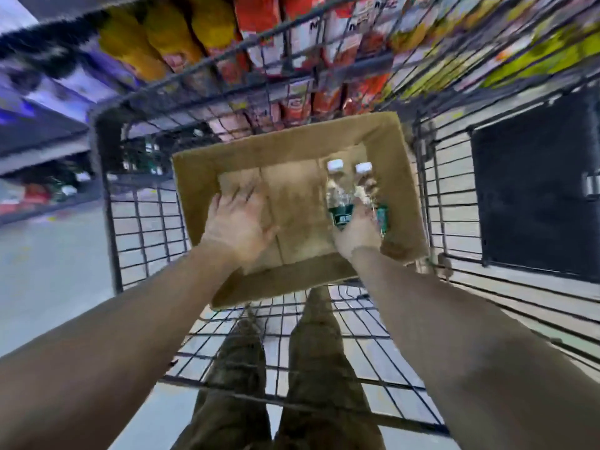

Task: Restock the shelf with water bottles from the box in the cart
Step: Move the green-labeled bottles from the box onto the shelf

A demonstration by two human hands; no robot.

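Wire cart [143, 222], cardboard box [285, 151], right hand [357, 235] gripping two bottles [339, 193]

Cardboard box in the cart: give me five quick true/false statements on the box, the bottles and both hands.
1. The cardboard box holds two water bottles. True: the left bottle and the right bottle.
2. The bottle caps are blue. False: both are white.
3. The right hand is at the bottles. True.
4. The left hand grips a bottle. False: it is open and empty over the bare box floor.
5. The box sits on the shop floor. False: it is inside the wire cart.
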